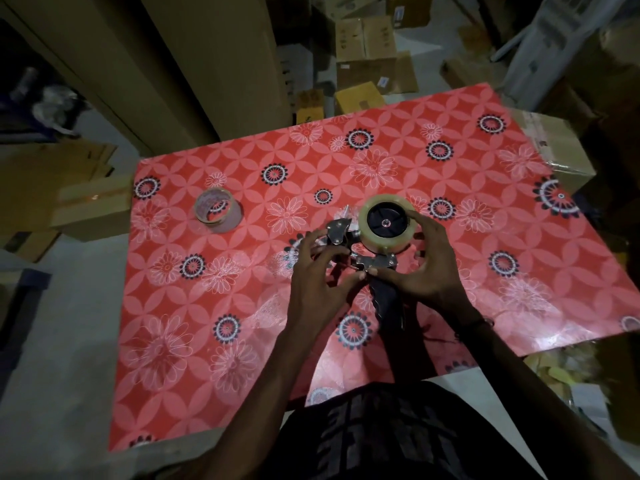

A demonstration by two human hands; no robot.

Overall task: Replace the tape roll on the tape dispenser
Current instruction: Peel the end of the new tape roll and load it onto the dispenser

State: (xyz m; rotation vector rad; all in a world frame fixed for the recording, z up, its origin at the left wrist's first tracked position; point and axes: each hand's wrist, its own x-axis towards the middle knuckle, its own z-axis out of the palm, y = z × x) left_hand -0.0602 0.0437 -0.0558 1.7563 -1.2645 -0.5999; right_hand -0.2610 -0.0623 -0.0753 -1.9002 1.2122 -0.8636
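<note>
A hand-held tape dispenser point(375, 261) with a metal frame and a black handle lies on the red flower-patterned table point(242, 306). A full clear tape roll point(363, 226) sits on its black hub. My right hand point(422, 268) cups the roll from the right, its thumb pressed on the metal frame. My left hand point(318, 271) has its fingertips on the metal front part by the cutter. A second, nearly used-up tape roll point(217, 214) lies apart on the table to the left.
Cardboard boxes point(374, 60) stand on the floor beyond the table's far edge, and more boxes point(93, 206) crowd its left and right sides. Tall cardboard sheets point(194, 64) lean at the back left. My dark shirt fills the bottom of the view.
</note>
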